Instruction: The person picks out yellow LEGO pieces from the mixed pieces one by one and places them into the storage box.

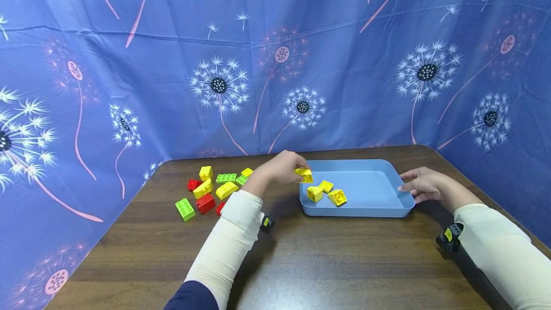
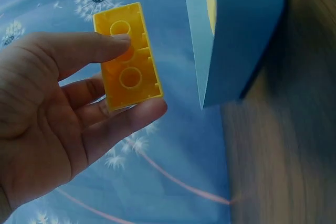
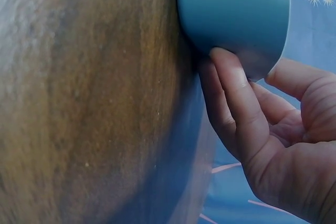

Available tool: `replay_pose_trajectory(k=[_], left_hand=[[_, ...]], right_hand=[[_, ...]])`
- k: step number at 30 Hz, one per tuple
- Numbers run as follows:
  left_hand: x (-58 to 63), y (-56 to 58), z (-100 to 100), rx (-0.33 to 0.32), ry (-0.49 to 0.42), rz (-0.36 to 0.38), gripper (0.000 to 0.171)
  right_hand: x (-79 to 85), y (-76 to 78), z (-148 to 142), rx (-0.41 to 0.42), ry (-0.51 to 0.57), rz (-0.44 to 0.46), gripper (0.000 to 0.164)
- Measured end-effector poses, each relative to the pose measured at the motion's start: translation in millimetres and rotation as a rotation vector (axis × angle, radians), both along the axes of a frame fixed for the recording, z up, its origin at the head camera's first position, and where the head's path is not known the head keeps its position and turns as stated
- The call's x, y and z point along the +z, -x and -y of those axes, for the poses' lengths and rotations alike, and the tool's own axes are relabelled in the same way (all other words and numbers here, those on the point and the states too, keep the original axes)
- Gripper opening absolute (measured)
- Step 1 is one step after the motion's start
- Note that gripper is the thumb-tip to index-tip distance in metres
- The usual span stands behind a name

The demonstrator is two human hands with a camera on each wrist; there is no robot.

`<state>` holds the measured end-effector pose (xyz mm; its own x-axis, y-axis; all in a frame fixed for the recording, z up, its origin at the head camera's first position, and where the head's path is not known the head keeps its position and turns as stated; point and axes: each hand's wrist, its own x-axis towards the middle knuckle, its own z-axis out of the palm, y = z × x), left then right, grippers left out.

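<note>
Left hand: the left hand (image 1: 281, 166) grips a yellow brick (image 2: 144, 72), the thumb across its underside and the fingers behind and along its lower end.
Held brick, place: at the left rim of the blue tray (image 1: 366, 188) in the head view; the left wrist view shows a gap between it and the tray's outer wall.
Held brick, pointing: in the left wrist view the hollow underside with its round tubes faces the camera; the long axis runs steeply, leaning from upper left to lower right.
Right hand: the right hand (image 1: 426, 184) pinches the tray's right end near the front corner, thumb at the rim, fingers against the outer wall.
Tray, position: lies flat on the table (image 1: 344, 257), long side running left to right.
Tray, contents: three yellow pieces grouped toward the left end: a blocky one (image 1: 315, 194) nearest the left wall, a small one (image 1: 326, 186) behind, and one (image 1: 337, 197) to the right showing its hollow underside.
Left of the tray: a loose cluster of yellow, green and red pieces, among them a green brick (image 1: 185, 209), a red brick (image 1: 205, 203) and a curved yellow piece (image 1: 203, 189).
In the way: the left sleeve (image 1: 234, 233) partly hides a red piece (image 1: 220, 207) at the cluster's edge.
Behind: a blue dandelion-print cloth (image 1: 353, 71).
</note>
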<state>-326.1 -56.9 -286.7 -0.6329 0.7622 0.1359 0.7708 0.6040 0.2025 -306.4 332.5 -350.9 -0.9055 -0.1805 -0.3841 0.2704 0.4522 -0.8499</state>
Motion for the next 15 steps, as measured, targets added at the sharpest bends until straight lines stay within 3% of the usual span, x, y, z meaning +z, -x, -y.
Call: replay_pose_trajectory(k=[9, 15], left_hand=[[-1.7, 13.7, -31, 0.022, -0.033, 0.036, 0.027], [-6.4, 19.9, -46, 0.056, -0.114, 0.165, 0.027]], right_hand=[[-0.1, -0.7, 1, -0.007, 0.018, 0.002, 0.069], [0.1, 0.3, 1, -0.010, 0.017, 0.007, 0.069]])
